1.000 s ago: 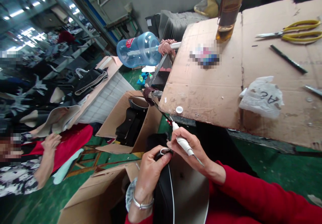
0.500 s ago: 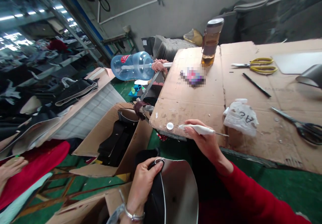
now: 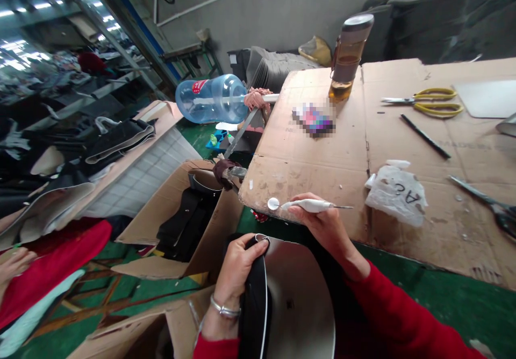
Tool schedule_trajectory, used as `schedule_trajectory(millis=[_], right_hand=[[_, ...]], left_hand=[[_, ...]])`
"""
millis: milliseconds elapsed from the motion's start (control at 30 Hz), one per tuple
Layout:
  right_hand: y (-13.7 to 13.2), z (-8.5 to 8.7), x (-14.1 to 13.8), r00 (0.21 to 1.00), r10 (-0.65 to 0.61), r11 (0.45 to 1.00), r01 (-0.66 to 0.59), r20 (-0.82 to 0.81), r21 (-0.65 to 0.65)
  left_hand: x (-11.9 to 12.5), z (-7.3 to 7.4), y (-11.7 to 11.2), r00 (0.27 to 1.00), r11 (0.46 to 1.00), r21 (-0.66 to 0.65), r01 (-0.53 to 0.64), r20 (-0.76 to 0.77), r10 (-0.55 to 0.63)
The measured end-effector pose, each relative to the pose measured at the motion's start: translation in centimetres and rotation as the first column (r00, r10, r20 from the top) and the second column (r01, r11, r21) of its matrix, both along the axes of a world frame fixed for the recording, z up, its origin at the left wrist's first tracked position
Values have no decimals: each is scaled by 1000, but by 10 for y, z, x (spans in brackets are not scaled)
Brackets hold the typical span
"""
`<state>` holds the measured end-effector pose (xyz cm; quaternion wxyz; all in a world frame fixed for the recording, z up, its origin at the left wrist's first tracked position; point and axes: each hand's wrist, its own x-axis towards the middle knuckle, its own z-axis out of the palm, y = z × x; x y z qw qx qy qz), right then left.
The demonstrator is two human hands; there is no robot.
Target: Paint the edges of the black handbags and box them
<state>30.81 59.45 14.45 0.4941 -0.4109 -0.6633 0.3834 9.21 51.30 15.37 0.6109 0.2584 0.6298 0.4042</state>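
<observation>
My left hand (image 3: 237,273) pinches the upper edge of a curved black bag-like piece with a grey inside (image 3: 300,289), thumb over the rim near a small metal ring (image 3: 261,237). My right hand (image 3: 322,232) grips a slim white-handled tool (image 3: 312,205) above the table's near edge. A thin metal shaft sticks out of the tool's right end. Its fine left tip is at a small round white cap (image 3: 273,203) on the cardboard; whether it touches cannot be made out. A crumpled plastic bag (image 3: 397,195) lies to the right of this hand.
On the cardboard-covered table (image 3: 314,165) are a drink bottle (image 3: 350,58), yellow-handled snips (image 3: 437,102), a black stick (image 3: 425,136) and scissors (image 3: 484,200). A carton (image 3: 220,230) holds black pieces. A water jug (image 3: 213,99) lies beyond. Another person's hand (image 3: 16,267) shows at far left.
My right hand has moved the tool left, bringing its fine tip to the white cap. My left hand has risen slightly with the black piece. The view has shifted a little.
</observation>
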Motion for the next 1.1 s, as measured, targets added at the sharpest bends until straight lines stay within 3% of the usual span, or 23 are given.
schedule_trajectory(millis=[300,533,767,833,967,1100], right_hand=[[3,0,0,995,21,998,-27,94,62],[2,2,1,999,-24,1000,23,-33,-18],[3,3,4,995,-56,994,48,-80,-97],[2,5,8,990,-24,989,4,-140,-145],[-1,11,17,949,142,939,-219,-283,-264],[-1,12,22,921,232,916,-316,-313,-249]], left_hand=[[2,-1,14,1000,1000,14,24,12,-24],[6,0,18,1000,1000,3,6,5,-6],[10,-2,19,996,996,35,84,-10,-84],[11,-1,18,995,994,43,102,-4,-102],[12,4,15,991,990,46,135,-3,-135],[14,8,12,985,983,61,172,-2,-172]])
